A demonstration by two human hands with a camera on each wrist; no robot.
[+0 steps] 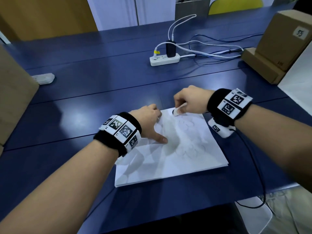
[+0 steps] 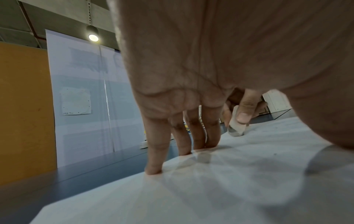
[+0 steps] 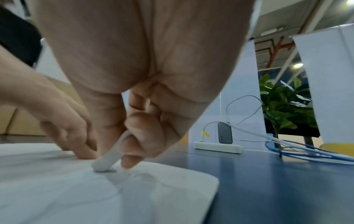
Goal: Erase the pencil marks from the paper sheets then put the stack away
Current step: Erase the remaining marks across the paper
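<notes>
A stack of white paper sheets (image 1: 177, 159) with faint pencil scribbles lies on the blue table (image 1: 101, 81) in front of me. My right hand (image 1: 187, 100) pinches a white eraser (image 1: 177, 111) whose grey tip touches the top sheet near its far edge; the eraser (image 3: 109, 157) shows between thumb and fingers in the right wrist view, and the eraser (image 2: 236, 125) also appears in the left wrist view. My left hand (image 1: 152, 122) presses on the sheet's far left part with straight fingers (image 2: 155, 151) spread on the paper (image 2: 210, 189).
A white power strip (image 1: 164, 59) with a black charger and white and blue cables (image 1: 211, 51) lies beyond the paper. Cardboard boxes (image 1: 283, 39) stand at the right, another box (image 1: 11, 92) at the left. A small white object (image 1: 43, 78) sits at far left.
</notes>
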